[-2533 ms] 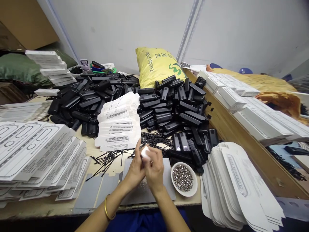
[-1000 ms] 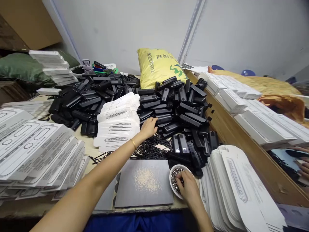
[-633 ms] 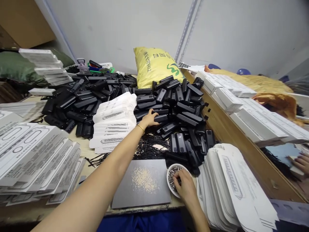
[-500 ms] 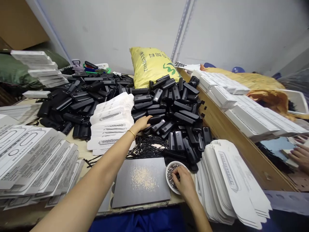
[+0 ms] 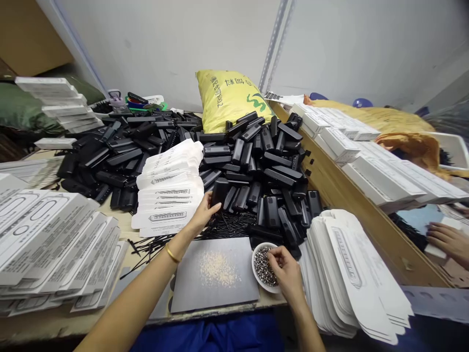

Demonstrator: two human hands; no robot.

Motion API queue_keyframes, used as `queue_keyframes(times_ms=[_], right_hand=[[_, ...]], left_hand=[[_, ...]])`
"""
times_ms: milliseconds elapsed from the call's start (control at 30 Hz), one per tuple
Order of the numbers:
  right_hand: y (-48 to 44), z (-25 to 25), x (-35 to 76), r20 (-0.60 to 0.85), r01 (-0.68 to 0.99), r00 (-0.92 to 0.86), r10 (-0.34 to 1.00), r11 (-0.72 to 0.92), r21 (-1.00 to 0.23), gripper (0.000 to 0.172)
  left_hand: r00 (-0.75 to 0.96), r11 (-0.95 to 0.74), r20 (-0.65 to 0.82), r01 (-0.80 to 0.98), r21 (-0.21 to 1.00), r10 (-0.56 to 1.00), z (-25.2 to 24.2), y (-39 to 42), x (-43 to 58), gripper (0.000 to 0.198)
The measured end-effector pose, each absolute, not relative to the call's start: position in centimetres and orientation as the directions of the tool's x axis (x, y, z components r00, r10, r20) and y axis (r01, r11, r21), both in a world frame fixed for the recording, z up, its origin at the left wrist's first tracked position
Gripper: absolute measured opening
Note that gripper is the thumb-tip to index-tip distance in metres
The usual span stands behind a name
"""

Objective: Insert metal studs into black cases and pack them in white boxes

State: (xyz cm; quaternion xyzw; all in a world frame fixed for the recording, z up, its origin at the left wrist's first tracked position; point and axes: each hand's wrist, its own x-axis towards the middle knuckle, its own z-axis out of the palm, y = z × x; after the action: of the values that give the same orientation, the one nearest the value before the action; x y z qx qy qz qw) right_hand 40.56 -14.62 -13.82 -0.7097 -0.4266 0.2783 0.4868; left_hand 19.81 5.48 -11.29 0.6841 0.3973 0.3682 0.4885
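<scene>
My left hand point(image 5: 201, 215) is closed around a black plastic casing point(image 5: 220, 189), held upright at the near edge of a large heap of similar casings point(image 5: 278, 161). Thin black rods point(image 5: 230, 224) lie in a loose pile just beyond a grey metal plate point(image 5: 183, 288). Over the right side of a white bowl point(image 5: 255, 279), my right hand point(image 5: 287, 274) has thumb and fingers pinched together; whatever they hold is too small to make out. Small shiny metal pieces point(image 5: 264, 266) fill the bowl.
Flat white cartons point(image 5: 351, 274) are stacked at right, with more cartons point(image 5: 166, 200) left of my left hand. Printed boxes point(image 5: 47, 234) crowd the left side. A wooden divider point(image 5: 344, 210) bounds the right. Behind stands a yellow sack point(image 5: 230, 100). Another person's hand point(image 5: 447, 239) shows at far right.
My left hand has drawn back from the heap toward me and now holds a casing upright. My right hand's pinched fingers have lifted slightly and shifted right in the bowl.
</scene>
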Motion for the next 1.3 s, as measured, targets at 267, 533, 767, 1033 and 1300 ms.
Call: queue_keyframes(times_ms=[267,533,767,1033,1300], right_hand=[[-10.2,-11.2,33.4,-0.086,-0.213,0.393,0.916,0.000,-0.977,0.023],[-10.1,-10.7,30.8,-0.003,-0.123,0.404,0.915,0.050,-0.991,0.017],[-10.1,-11.2,30.4,0.081,0.024,0.430,0.899,0.078,-0.997,0.017],[-10.3,-10.7,30.6,0.161,0.228,0.412,0.897,0.070,-0.971,0.013],[-10.7,-10.7,30.8,0.151,0.221,0.415,0.897,0.062,-0.973,0.013]], left_hand=[[0.329,0.442,-0.315,-0.463,0.768,0.890,-7.2,-2.9,16.9,0.036],[0.281,0.517,-0.454,-0.647,0.561,0.845,-8.6,-4.5,17.0,0.011],[0.273,0.543,-0.513,-0.669,0.507,0.814,-8.6,-4.9,17.8,0.011],[0.290,0.556,-0.504,-0.642,0.527,0.813,-8.4,-5.1,17.9,0.013],[0.307,0.554,-0.474,-0.602,0.575,0.826,-7.7,-5.2,17.7,0.015]])
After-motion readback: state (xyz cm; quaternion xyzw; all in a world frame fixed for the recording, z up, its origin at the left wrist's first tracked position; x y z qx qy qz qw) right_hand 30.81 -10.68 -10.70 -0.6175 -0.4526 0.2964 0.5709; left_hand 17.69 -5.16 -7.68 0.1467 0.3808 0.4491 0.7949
